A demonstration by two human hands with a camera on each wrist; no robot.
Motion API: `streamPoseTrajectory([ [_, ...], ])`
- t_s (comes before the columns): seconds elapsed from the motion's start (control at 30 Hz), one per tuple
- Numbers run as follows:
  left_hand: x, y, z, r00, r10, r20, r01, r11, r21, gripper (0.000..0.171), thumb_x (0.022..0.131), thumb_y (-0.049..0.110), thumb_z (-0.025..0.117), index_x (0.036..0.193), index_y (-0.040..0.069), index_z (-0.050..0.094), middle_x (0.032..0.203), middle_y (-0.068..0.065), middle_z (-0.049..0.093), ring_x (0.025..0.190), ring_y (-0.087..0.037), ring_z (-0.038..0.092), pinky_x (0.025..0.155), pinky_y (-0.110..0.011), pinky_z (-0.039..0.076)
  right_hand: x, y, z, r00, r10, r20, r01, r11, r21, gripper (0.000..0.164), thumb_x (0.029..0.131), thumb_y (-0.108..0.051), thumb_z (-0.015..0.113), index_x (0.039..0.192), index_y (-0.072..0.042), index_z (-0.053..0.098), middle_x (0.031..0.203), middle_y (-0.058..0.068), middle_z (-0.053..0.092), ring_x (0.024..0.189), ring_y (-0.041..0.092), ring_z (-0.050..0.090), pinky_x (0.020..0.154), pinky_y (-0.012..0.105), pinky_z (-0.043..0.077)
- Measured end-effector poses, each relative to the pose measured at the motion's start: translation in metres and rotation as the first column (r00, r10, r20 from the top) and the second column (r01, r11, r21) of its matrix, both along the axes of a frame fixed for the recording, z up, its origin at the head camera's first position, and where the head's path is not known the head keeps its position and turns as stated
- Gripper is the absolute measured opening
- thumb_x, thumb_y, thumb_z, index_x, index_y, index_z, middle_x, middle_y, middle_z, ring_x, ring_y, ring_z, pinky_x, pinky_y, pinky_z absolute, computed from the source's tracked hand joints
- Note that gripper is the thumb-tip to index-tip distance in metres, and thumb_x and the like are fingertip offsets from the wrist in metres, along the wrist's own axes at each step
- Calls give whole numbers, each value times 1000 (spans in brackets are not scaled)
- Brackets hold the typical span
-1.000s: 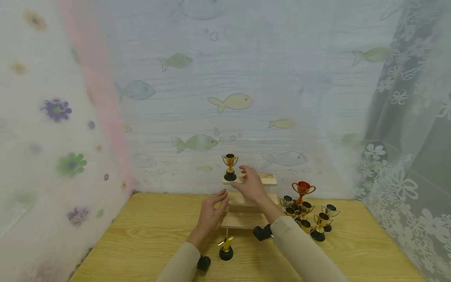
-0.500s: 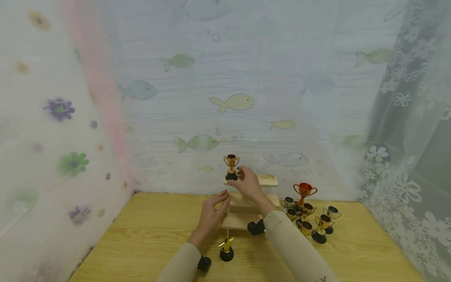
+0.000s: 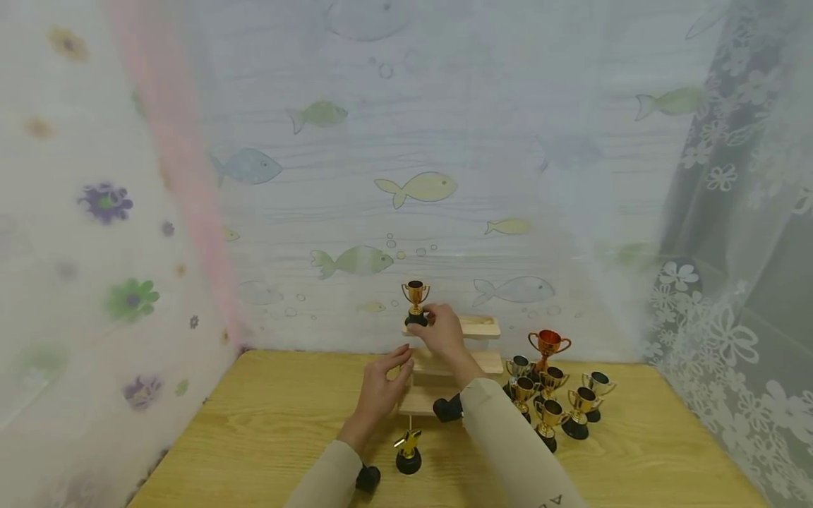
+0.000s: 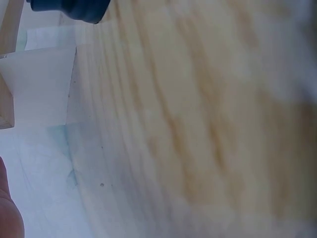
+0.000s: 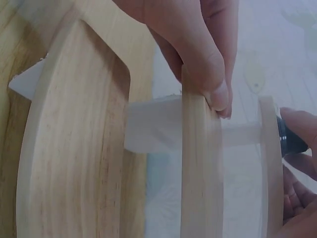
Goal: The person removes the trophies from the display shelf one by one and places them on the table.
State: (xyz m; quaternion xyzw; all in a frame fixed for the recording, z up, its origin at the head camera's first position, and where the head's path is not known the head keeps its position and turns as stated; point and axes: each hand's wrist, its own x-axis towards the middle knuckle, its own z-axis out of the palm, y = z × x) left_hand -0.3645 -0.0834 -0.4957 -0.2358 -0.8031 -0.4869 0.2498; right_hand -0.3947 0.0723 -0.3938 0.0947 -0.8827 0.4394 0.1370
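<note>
A small gold trophy cup [image 3: 416,295] stands on the left end of the top board of a tiered wooden stand [image 3: 485,327]. My right hand [image 3: 441,330] pinches its black base [image 5: 293,141] between thumb and fingers, as the right wrist view also shows. Lower down, my left hand [image 3: 380,384] grips the left end of the middle board [image 5: 200,168] with thumb and fingertips. White supports [image 5: 156,124] join the boards. In front of the stand, a gold star trophy [image 3: 408,451] with a round black base is on the table.
Several gold and silver trophy cups [image 3: 582,402] and a taller red-orange cup [image 3: 549,344] are grouped on the wooden table [image 3: 254,423] to the right, beside my right forearm. A fish-patterned curtain [image 3: 356,176] hangs behind the table.
My right hand has moved left from beside the trophy cup and closed its thumb and fingers on the black base. The right sleeve shifted left too, while my left hand stayed in place.
</note>
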Motion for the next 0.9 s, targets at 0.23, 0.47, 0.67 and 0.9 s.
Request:
streamPoseTrajectory([
  [0.23,-2,0,1,1000,5,17,-5,1000,5,32,103,23,64,127,3,72,137,-16,65,126,-27,63,104,-49,51,-4,-2,-1,999,-45,-10,45,999,30,55,92,-28,79,134,4,63,102,14,58,80,25,54,67,37,46],
  [0.47,-2,1,-1,1000,3,-12,-3,1000,3,32,103,21,64,127,0,71,136,-17,65,122,-31,65,102,-53,51,0,-5,-1,997,-73,-16,73,996,46,46,92,-28,79,125,2,69,99,13,57,76,24,52,64,35,43],
  [0.67,-1,1,-2,1000,10,-18,-10,1000,9,32,102,20,65,126,-1,72,135,-17,66,122,-30,65,103,-53,50,0,-6,-3,995,-91,-44,94,995,47,40,91,-27,80,118,1,72,95,11,57,74,22,51,63,34,42],
  [0.9,-2,1,-2,1000,8,-11,-8,1000,4,32,103,20,65,126,0,72,135,-17,65,121,-30,66,102,-54,50,2,-5,-2,996,-85,-38,86,996,21,38,90,-26,81,115,1,72,94,11,57,75,23,52,62,33,42],
])
